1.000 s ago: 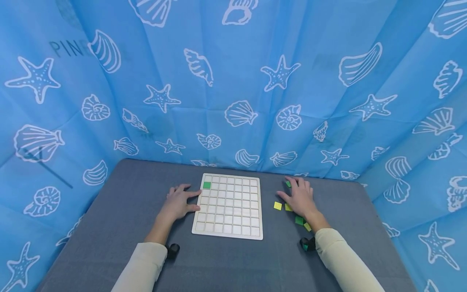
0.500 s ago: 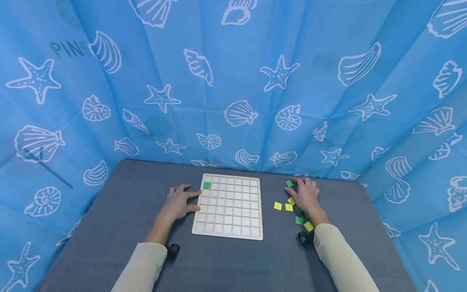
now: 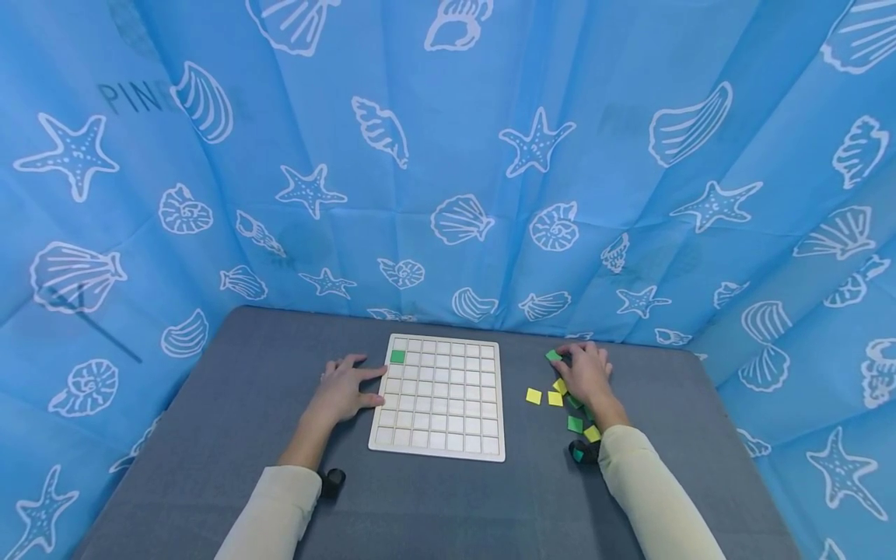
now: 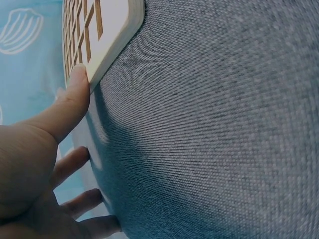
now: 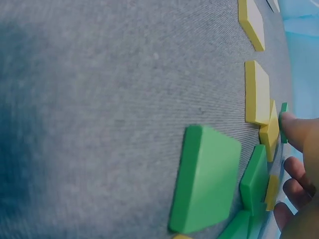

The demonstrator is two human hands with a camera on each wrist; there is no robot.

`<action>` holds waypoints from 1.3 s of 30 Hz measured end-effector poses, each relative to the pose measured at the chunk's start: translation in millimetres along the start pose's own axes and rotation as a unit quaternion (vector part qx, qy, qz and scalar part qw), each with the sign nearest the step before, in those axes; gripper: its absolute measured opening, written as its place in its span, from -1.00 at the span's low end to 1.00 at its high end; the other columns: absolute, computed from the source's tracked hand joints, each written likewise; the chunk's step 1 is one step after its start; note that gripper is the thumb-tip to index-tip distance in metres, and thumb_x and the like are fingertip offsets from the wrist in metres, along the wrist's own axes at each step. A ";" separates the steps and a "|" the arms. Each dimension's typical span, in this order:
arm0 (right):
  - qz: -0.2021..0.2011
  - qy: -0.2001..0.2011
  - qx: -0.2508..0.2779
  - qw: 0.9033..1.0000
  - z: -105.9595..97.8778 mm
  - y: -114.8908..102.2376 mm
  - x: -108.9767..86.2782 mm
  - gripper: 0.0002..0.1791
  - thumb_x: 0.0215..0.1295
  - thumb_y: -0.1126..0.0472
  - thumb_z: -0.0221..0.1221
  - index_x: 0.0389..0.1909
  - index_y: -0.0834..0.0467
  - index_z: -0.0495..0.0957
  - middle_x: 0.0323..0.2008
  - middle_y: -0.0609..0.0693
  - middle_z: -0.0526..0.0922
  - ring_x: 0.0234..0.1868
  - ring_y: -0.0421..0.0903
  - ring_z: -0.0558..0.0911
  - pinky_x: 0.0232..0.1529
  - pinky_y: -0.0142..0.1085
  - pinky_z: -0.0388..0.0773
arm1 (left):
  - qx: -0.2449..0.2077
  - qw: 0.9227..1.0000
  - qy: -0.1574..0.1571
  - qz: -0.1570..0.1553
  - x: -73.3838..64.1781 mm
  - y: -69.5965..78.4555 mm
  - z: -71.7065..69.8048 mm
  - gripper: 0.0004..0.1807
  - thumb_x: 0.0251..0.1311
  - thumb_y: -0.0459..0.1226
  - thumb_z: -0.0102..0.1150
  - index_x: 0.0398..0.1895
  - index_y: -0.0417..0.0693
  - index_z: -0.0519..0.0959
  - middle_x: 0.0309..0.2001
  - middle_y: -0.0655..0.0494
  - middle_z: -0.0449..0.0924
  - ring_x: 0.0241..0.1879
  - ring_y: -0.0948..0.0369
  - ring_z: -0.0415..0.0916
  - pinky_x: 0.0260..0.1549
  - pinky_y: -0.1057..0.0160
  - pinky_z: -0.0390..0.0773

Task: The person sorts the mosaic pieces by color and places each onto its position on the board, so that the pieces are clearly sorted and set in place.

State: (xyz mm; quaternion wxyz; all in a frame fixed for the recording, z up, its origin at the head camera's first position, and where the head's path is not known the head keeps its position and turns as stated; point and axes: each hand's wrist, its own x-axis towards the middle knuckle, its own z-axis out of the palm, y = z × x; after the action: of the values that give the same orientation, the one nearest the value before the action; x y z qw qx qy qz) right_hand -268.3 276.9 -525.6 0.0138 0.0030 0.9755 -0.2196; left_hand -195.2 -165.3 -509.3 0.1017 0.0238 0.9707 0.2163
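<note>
A pale wooden grid board (image 3: pixel 437 455) lies on the table, one green square tile (image 3: pixel 397 356) sitting in a cell near its far left corner. My left hand (image 3: pixel 341 391) rests against the board's left edge, with thumb and index finger spread and touching it; the left wrist view shows the thumb (image 4: pixel 75 94) on the rim. Right of the board, my right hand (image 3: pixel 586 375) pinches a green square tile (image 3: pixel 553 355) between thumb and index finger, low over the table. Below that hand lie loose yellow tiles (image 3: pixel 533 397) and green tiles (image 3: pixel 575 424), some partly hidden by it.
The grey cloth-covered table (image 3: pixel 448 513) ends at the back against a blue curtain (image 3: pixel 448 155) printed with shells and starfish. A black wrist strap (image 3: pixel 584 452) sits close to the nearest loose tiles.
My right hand has drawn its fingers together at the far green tile, which has shifted slightly left and nearer. More loose tiles now show beneath the hand. The left hand stays put.
</note>
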 end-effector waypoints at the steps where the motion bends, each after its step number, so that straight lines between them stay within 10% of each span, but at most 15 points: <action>1: -0.002 0.001 0.001 1.000 0.3 0.0 0.3 -0.64 0.51 0.07 0.17 0.17 0.19 0.59 0.25 0.34 0.37 0.25 0.35 0.23 0.11 0.23 0.18 | 0.000 1.000 -0.001 0.000 0.0 0.1 0.0 -0.30 0.19 0.00 0.41 0.44 0.29 0.46 0.58 -0.16 0.14 0.51 -0.36 0.03 0.37 -0.46 0.17; 12: -0.043 0.013 0.010 0.999 -0.8 -14.2 -3.6 -0.84 0.46 0.21 0.20 -0.04 0.17 0.57 -0.06 0.17 0.71 0.02 0.20 0.50 0.04 0.16 0.24 | -0.002 1.000 -0.001 0.000 -0.4 0.3 0.8 -0.30 0.20 0.00 0.41 0.44 0.29 0.45 0.59 -0.16 0.13 0.51 -0.35 0.04 0.36 -0.45 0.19; 19: -0.068 0.018 0.040 0.997 -1.4 -29.4 -7.2 -0.85 0.48 0.28 0.17 -0.02 0.20 0.58 -0.12 0.17 0.68 -0.09 0.08 0.63 -0.06 0.01 0.57 | -0.008 1.000 -0.007 0.000 -1.4 1.9 0.6 -0.30 0.20 0.00 0.40 0.44 0.29 0.45 0.59 -0.16 0.12 0.51 -0.35 0.02 0.37 -0.47 0.16; 39: -0.113 0.023 0.106 0.988 12.1 -72.3 -12.2 -0.80 0.45 0.26 0.22 0.01 0.17 0.68 -0.09 0.10 0.66 -0.05 0.03 0.66 0.00 -0.04 0.64 | -0.002 1.000 -0.006 -0.007 -0.9 2.8 -1.8 -0.30 0.20 -0.01 0.40 0.45 0.30 0.45 0.59 -0.16 0.11 0.52 -0.36 0.00 0.39 -0.48 0.11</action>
State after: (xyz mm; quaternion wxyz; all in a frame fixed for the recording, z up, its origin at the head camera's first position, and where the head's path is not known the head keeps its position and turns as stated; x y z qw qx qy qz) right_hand -256.7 206.4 -505.2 -0.0339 -0.1003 0.9409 -0.3217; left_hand -194.7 -163.6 -506.3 0.1093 0.0184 0.9698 0.2174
